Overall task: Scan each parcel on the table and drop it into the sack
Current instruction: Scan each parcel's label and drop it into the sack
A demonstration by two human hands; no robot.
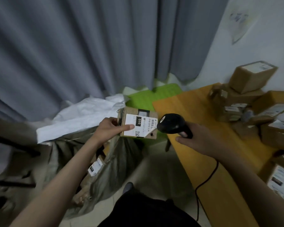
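Curtain [72, 46] hangs beyond both hands. Left hand [111, 128] grips a parcel [138, 124] above the sack [105, 161]; right hand [197, 138] holds the scanner [172, 124] over the table [203, 136], boxes [252, 95] piled farther right.

- A makeshift parcel-sorting corner in an ordinary room.
- Grey curtains [89, 46] hang at 12 o'clock.
- Labelled cardboard boxes [252, 89] are piled on a wooden table [195, 108] at 3 o'clock.
- An open sack [105, 169] holds boxes at 7 o'clock.
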